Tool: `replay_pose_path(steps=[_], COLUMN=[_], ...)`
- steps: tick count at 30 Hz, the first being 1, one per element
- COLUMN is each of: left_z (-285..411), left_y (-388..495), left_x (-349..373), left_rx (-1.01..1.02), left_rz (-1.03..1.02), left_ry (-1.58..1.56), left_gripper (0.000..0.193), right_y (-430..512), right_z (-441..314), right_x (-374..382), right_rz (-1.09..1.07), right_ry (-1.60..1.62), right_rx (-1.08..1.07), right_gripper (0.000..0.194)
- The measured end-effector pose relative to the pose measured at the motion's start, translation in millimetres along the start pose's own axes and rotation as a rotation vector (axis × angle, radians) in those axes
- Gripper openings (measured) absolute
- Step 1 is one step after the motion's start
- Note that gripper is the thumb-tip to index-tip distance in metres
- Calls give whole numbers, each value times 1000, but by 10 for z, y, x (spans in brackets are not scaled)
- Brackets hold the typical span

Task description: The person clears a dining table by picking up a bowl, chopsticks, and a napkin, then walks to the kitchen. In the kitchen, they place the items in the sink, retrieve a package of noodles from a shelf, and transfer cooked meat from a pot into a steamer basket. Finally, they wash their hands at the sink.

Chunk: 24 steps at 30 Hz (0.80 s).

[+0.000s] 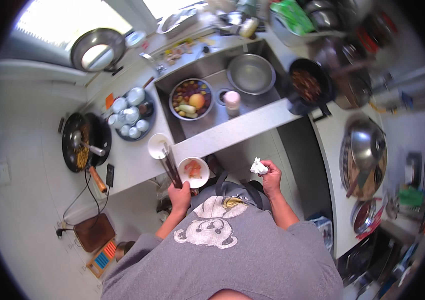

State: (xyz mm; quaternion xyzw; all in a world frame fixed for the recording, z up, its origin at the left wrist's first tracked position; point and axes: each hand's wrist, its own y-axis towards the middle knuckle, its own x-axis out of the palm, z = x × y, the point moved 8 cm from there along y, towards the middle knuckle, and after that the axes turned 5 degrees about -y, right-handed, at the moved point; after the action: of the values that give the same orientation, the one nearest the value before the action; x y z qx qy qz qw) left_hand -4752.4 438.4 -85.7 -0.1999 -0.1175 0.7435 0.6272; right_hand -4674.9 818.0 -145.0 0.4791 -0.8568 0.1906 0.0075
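My left hand [179, 197] grips a white bowl [199, 183] by its edge, close to my body. Pinkish-red food pieces [193, 168] lie in the bowl. Dark chopsticks [171, 168] are held in the same hand, pointing up and away over the counter's edge. Just beyond them a second white bowl [154, 148] stands on the counter, partly behind the chopstick tips. In my right hand [272, 179] is a crumpled white tissue [259, 166], pinched at the fingertips over the floor gap in front of the sink.
Ahead, the steel sink [163, 101] contains a basin of fruit [191, 99], a steel basin [251, 74] and a pink-topped bottle [232, 102]. Upturned cups [130, 114] and a wok [70, 150] stand left. To the right are a dark pan [305, 85] and a domed lid [366, 142].
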Motion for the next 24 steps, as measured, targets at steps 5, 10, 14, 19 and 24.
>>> replay_pose_path(steps=[5,10,14,19,24], left_z=[391,126,-340,-803,-1218], left_y=[-638,-1775,-2685,-3662,-4449], left_x=[1791,3381,4219,4755,4986], left_rx=[50,34,60,215,360], left_rz=[-510,-862,-1053,-1282,-1575], left_ry=[278,363,512,723,929], left_gripper=[18,21,22,32,23], right_y=[-663,-1601,-2304,-2865,-3234], right_z=[-618,-1327,-1550,-1263,-846], right_x=[-926,-2086,-2951,-3444,-3681], right_rz=[152,438,704,932,1129], right_ry=[20,-464,-588,-902,-1033], right_rx=[-353,-478,-502,-297,-59], right_gripper=[21,31,15,16,31])
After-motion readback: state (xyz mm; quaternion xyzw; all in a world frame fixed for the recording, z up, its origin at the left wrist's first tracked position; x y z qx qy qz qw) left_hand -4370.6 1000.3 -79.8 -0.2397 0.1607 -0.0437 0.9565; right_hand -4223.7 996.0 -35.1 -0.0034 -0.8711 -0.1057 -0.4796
